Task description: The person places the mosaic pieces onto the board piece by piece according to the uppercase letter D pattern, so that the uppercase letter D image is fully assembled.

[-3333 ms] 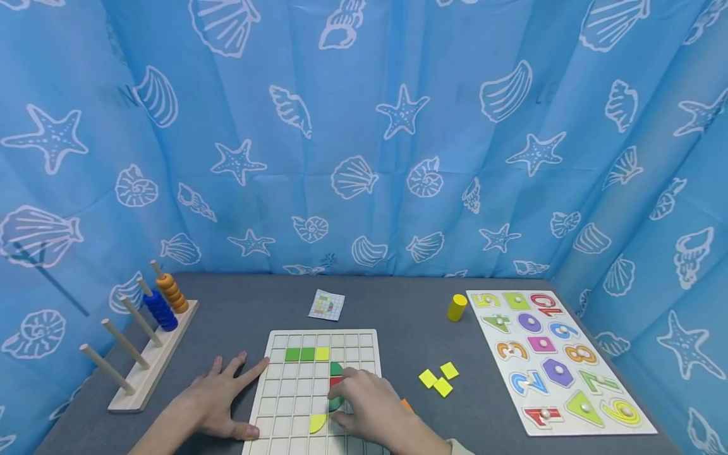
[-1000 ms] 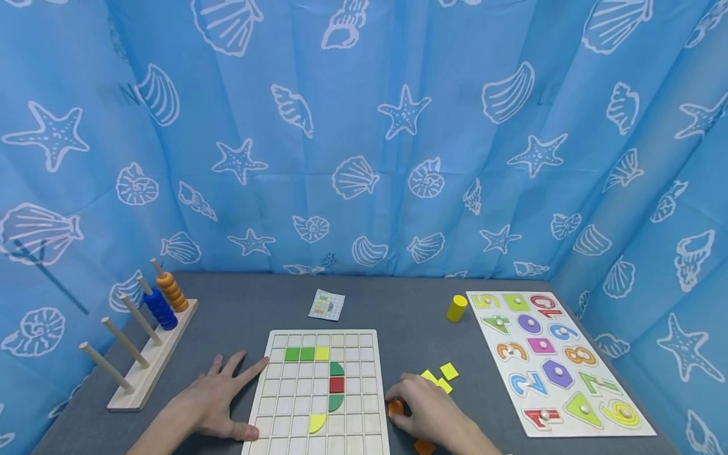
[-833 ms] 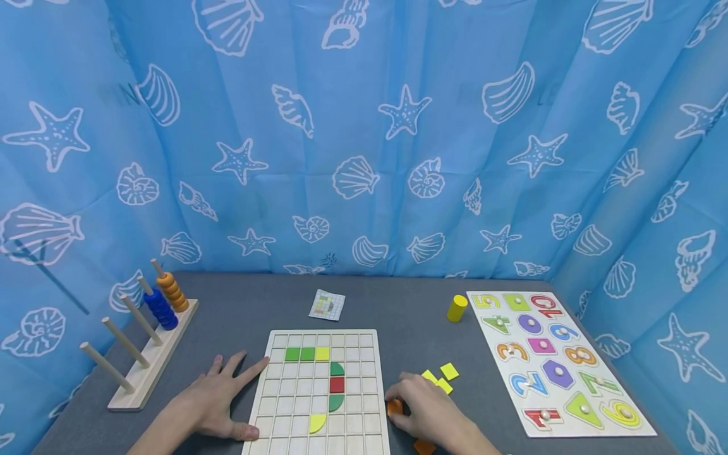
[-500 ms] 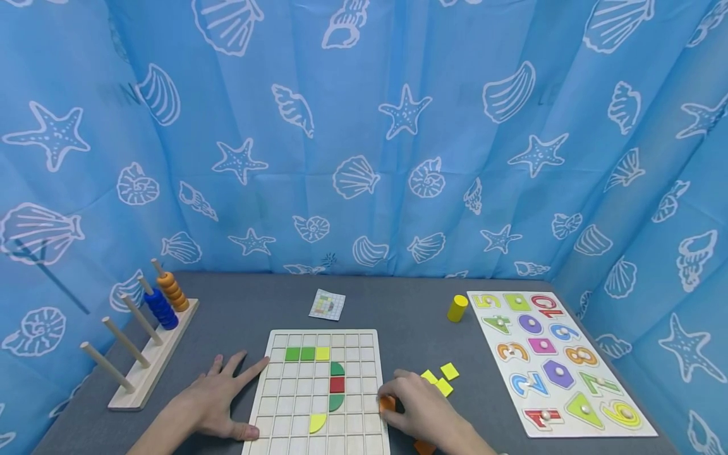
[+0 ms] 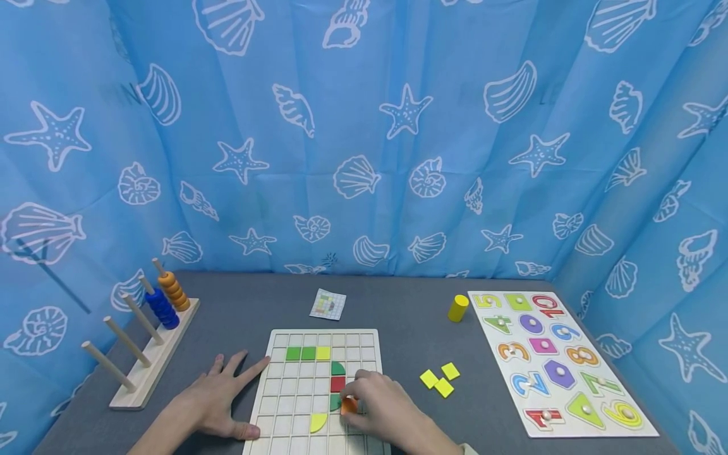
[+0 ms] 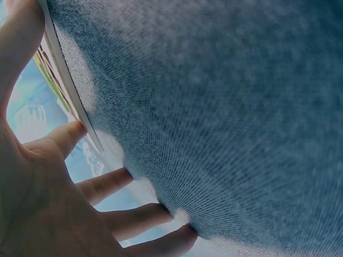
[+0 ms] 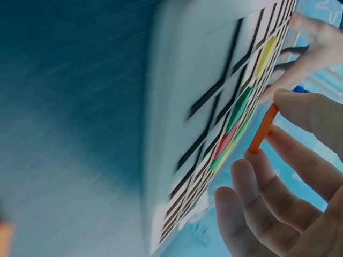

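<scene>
My right hand (image 5: 382, 407) pinches a small orange tile (image 7: 263, 127) between thumb and fingertips, over the wooden grid board (image 5: 285, 387). In the head view the tile is close to the lower dark green quarter-round tile (image 5: 334, 402). Above that sit a red square tile (image 5: 338, 384) and another dark green quarter-round tile (image 5: 338, 368). A yellow quarter-round tile (image 5: 318, 422) lies lower left of them. Two green square tiles (image 5: 300, 353) and a yellow square tile (image 5: 323, 353) fill cells higher up. Fingers spread, my left hand (image 5: 213, 399) rests at the board's left edge, thumb and index finger touching it.
Loose yellow square tiles (image 5: 444, 387) lie right of the board. A pattern card (image 5: 328, 304) lies behind it, and a yellow cylinder (image 5: 457, 308) stands farther right. A number puzzle board (image 5: 500, 404) occupies the right side, a wooden peg stand (image 5: 149, 373) the left.
My right hand has let go of the lower dark green tile, gripped the orange tile beside the board, and carried it left over the grid. My left hand has stayed in place.
</scene>
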A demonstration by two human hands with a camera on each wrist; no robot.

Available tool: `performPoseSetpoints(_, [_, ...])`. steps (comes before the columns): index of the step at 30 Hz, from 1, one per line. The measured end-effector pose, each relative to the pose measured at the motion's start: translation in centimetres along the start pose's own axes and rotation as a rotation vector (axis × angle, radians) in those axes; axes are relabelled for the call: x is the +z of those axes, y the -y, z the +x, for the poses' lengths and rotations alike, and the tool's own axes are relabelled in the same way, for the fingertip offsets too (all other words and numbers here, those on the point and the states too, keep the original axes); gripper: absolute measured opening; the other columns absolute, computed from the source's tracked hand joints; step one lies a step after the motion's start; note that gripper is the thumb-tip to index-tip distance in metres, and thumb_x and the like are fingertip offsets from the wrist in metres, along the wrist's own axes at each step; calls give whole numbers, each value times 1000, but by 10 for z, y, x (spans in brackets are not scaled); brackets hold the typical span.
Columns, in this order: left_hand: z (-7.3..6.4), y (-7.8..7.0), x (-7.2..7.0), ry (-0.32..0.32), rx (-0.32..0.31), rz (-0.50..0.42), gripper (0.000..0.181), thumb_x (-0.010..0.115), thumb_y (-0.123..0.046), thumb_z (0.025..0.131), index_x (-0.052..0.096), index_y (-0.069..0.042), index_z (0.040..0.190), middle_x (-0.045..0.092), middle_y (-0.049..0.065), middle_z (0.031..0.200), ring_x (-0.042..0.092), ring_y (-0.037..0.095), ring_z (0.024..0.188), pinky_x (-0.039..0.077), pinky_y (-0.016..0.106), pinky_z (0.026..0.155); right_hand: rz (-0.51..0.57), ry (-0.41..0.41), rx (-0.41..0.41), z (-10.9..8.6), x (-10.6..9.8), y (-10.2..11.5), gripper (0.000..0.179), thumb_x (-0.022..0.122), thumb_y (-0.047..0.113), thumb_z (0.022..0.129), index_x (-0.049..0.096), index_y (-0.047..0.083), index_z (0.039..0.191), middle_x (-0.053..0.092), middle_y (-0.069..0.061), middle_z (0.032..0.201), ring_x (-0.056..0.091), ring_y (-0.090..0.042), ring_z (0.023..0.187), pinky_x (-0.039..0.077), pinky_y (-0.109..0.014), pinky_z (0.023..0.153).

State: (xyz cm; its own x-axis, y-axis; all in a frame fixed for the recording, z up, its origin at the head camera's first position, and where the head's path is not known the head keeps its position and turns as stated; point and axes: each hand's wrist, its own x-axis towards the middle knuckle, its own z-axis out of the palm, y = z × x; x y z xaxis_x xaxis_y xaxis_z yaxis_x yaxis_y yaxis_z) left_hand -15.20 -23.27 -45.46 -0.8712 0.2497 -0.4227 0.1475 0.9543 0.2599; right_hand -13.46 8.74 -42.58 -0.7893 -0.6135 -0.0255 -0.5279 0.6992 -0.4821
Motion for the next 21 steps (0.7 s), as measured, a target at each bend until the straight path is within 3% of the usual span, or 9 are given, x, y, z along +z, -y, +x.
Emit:
performPoseSetpoints(8, [-1, -1, -1, -2, -7, 11, 121, 82, -76, 63, 30, -28, 160, 32, 31, 160, 23, 77, 137, 30, 88, 100, -134, -52, -101, 14, 17, 27, 12, 85, 23, 82, 81, 20, 93, 61, 12, 76, 41, 5, 66, 33, -12, 52])
performPoseSetpoints(14, [-2, -3, -2, -8, 9, 15, 119, 82, -74, 66, 29, -26, 161, 31, 32, 159, 23, 78, 136, 31, 88, 99, -199, -27, -103, 25, 28, 39, 16, 86, 32, 82, 81, 25, 96, 60, 15, 75, 39, 5, 64, 32, -14, 49])
performPoseSetpoints(21, [-4, -3, -2, -15, 13, 19, 118, 83, -73, 66, 29, -26, 161, 31, 32, 159, 23, 78, 135, 31, 88, 99, -247, -6, -115, 33, 38, 47, 15, 87, 30, 80, 81, 28, 94, 58, 16, 73, 40, 3, 65, 31, -13, 52])
